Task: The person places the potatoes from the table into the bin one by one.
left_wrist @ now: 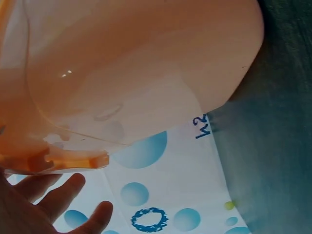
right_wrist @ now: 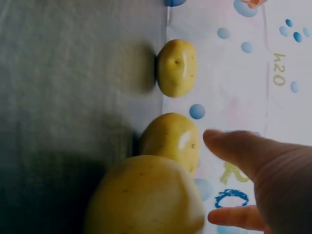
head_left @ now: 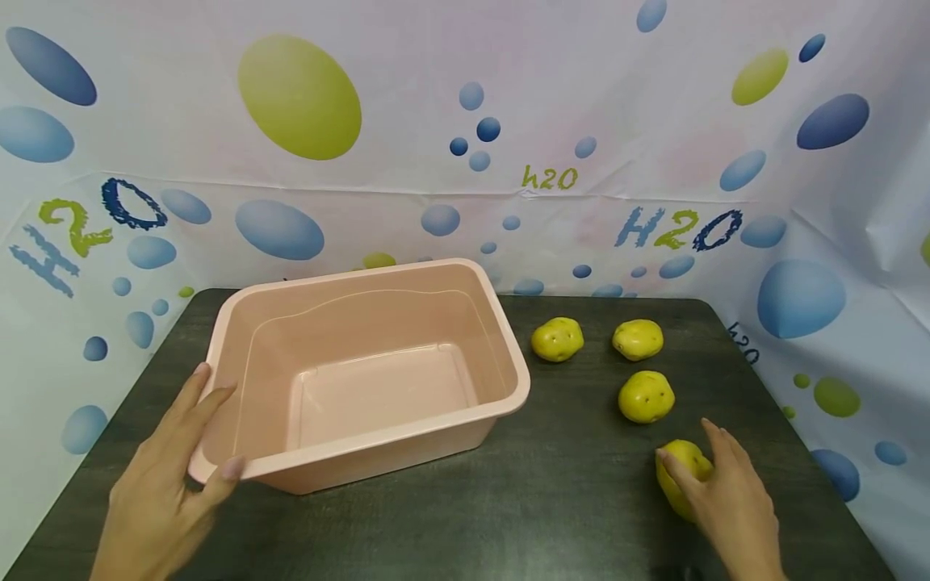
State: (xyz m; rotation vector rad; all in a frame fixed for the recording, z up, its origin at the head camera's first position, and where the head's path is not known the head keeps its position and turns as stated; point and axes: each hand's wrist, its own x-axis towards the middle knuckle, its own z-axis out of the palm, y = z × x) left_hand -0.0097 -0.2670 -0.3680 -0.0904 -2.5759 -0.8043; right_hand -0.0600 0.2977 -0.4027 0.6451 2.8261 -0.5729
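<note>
A pink plastic basin [head_left: 392, 387] stands on the left part of the dark table, with nothing inside it. At its near left corner is my left hand [head_left: 156, 476], fingers spread and fairly straight along the rim, thumb by the near edge. In the left wrist view, the fingertips [left_wrist: 75, 183] show beside the basin's wall [left_wrist: 146, 63]. My right hand [head_left: 734, 500] reaches over the nearest yellow potato [head_left: 683, 476], thumb on one side and fingers on the other, spread apart. Whether it touches the potato, I cannot tell.
Beyond the right hand lie more yellow potatoes: one [head_left: 646, 397] in the middle, one [head_left: 638, 340] at the back right, and one [head_left: 558, 339] near the basin's right side. A white sheet [head_left: 407, 169] with blue and green dots hangs behind the table [head_left: 552, 492].
</note>
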